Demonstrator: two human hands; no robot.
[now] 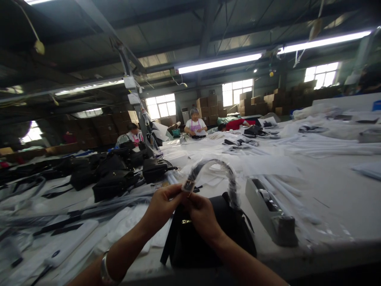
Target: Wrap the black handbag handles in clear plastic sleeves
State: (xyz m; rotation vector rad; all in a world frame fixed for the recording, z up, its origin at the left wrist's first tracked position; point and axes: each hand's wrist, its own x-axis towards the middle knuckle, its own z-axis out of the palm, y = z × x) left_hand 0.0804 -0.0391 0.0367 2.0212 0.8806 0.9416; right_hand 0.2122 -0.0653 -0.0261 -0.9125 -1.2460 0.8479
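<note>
A black handbag (208, 242) stands upright at the near edge of the table. Its arched handle (212, 163) is wrapped in clear plastic. My left hand (166, 200) pinches the left end of that handle, close to a metal buckle. Right beside it, my right hand (202, 214) has its fingers closed at the handle's base, where the handle meets the bag; the fingertips partly hide each other. A small gold-coloured fitting shows on the bag's front, beside my right hand. To the right of the bag is a grey tape dispenser (270, 212).
Several black bags (111, 178) are heaped on the left. White plastic sheets and tubes (327, 145) cover much of the table (336, 210). A white device with a cable (73, 242) lies at the near left. Co-workers (195, 124) sit across the table, and a metal post (138, 107) rises at left.
</note>
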